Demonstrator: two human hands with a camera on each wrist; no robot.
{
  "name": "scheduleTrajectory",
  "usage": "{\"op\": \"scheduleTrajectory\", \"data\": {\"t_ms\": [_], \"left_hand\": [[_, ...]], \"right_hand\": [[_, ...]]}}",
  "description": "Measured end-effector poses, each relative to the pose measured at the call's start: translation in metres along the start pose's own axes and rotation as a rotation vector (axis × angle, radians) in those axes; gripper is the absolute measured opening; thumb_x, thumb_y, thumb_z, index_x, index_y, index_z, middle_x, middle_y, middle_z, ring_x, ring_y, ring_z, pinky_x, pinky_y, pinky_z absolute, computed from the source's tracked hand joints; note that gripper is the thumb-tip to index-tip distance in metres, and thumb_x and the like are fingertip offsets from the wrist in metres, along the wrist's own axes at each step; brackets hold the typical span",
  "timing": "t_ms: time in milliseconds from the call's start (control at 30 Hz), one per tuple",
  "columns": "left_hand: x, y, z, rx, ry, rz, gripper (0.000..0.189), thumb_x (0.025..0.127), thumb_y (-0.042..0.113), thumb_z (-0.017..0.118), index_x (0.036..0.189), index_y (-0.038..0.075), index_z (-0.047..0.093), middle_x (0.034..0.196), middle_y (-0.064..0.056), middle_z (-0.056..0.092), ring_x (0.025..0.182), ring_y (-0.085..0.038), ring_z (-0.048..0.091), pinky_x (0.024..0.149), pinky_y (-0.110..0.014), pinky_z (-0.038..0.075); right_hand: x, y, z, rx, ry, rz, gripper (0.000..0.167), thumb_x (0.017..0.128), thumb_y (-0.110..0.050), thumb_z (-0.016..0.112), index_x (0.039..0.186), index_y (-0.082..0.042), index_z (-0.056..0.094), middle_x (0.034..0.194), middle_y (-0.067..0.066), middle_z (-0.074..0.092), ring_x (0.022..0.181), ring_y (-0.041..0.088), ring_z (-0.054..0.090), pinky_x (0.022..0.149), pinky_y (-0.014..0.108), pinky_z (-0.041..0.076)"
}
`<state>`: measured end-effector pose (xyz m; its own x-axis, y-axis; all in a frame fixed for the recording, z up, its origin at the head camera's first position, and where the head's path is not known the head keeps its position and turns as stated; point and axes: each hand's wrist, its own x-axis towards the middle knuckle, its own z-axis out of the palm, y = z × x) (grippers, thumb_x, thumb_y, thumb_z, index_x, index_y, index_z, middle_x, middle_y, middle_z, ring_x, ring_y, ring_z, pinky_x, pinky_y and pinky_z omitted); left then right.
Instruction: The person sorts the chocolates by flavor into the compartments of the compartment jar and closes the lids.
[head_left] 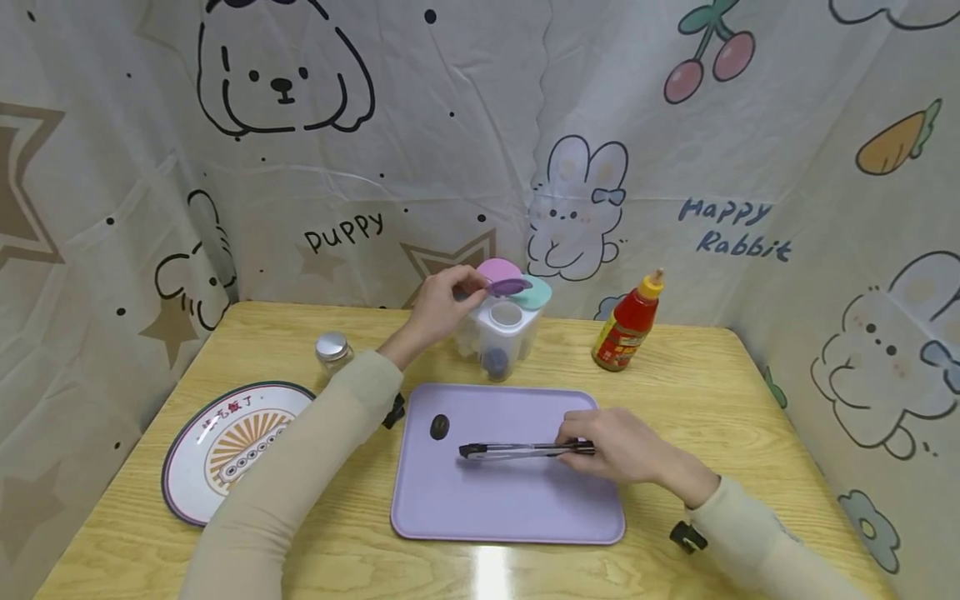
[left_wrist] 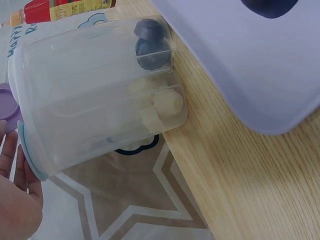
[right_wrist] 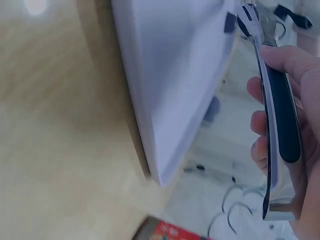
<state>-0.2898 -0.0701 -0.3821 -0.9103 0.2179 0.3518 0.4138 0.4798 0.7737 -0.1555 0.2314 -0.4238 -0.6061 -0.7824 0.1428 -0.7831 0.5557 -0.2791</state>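
My left hand [head_left: 442, 304] pinches a raised purple flip lid [head_left: 509, 287] on a clear, compartmented container [head_left: 501, 333]; the round opening below it is uncovered. Through the container's wall in the left wrist view show dark blue pieces [left_wrist: 151, 45] and, in another compartment, pale lumps [left_wrist: 167, 102]. Metal tongs with black grips [right_wrist: 282, 115] lie in my right hand [head_left: 615, 446], thumb on one side and fingers on the other. In the head view they are held over a lilac tray [head_left: 510, 508], with nothing visible between their tips. A small dark oval piece [head_left: 439, 427] rests on the tray.
A red sauce bottle with a yellow cap [head_left: 626, 325] stands right of the container. To the left are a silver-lidded jar [head_left: 333, 348] and a white patterned plate [head_left: 187, 467], partly hidden by my left sleeve. A printed curtain [head_left: 450, 167] hangs behind the table.
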Motion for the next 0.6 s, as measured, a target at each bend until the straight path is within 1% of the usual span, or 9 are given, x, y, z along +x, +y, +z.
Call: {"op": "scheduleTrajectory", "data": {"t_ms": [167,267,400,500,600], "left_hand": [[0.000,-0.001,0.000,0.003,0.003,-0.007,0.011,0.101,0.016,0.072,0.110,0.010,0.074,0.111,-0.010,0.076,0.105,-0.026,0.068,0.098,-0.041,0.056],[-0.001,-0.001,0.000,0.002,0.002,-0.009,0.011,0.101,0.016,0.072,0.110,0.010,0.074,0.111,-0.010,0.076,0.105,-0.026,0.068,0.098,-0.041,0.056],[-0.001,-0.001,0.000,0.004,0.002,-0.009,0.011,0.101,0.016,0.072,0.110,0.010,0.074,0.111,-0.010,0.076,0.104,-0.026,0.068,0.097,-0.041,0.057],[-0.001,-0.001,0.000,0.010,0.000,-0.006,0.012,0.101,0.016,0.072,0.111,0.010,0.074,0.111,-0.010,0.076,0.104,-0.026,0.068,0.097,-0.041,0.057],[-0.001,0.000,0.000,0.013,-0.001,-0.009,0.012,0.101,0.016,0.072,0.112,0.010,0.074,0.112,-0.010,0.076,0.104,-0.025,0.068,0.097,-0.040,0.057]], "right_hand": [[-0.004,0.009,-0.021,-0.025,0.062,0.039,0.011,0.090,-0.022,0.084,0.093,-0.026,0.075,0.085,-0.017,0.067,0.066,-0.008,0.045,0.056,0.013,0.040],[-0.006,0.013,-0.036,-0.053,0.118,0.043,0.014,0.087,-0.021,0.087,0.091,-0.025,0.074,0.086,-0.015,0.069,0.065,-0.008,0.047,0.056,0.013,0.041],[-0.005,0.018,-0.055,-0.111,0.184,0.047,0.018,0.084,-0.017,0.089,0.091,-0.022,0.074,0.085,-0.011,0.071,0.066,-0.005,0.050,0.056,0.015,0.043],[-0.001,0.021,-0.069,-0.149,0.217,0.064,0.018,0.083,-0.016,0.089,0.091,-0.019,0.074,0.086,-0.007,0.072,0.068,0.000,0.052,0.058,0.017,0.045],[0.005,0.024,-0.081,-0.164,0.242,0.081,0.018,0.084,-0.016,0.089,0.092,-0.017,0.074,0.086,-0.004,0.072,0.068,0.003,0.054,0.059,0.019,0.047]]}}
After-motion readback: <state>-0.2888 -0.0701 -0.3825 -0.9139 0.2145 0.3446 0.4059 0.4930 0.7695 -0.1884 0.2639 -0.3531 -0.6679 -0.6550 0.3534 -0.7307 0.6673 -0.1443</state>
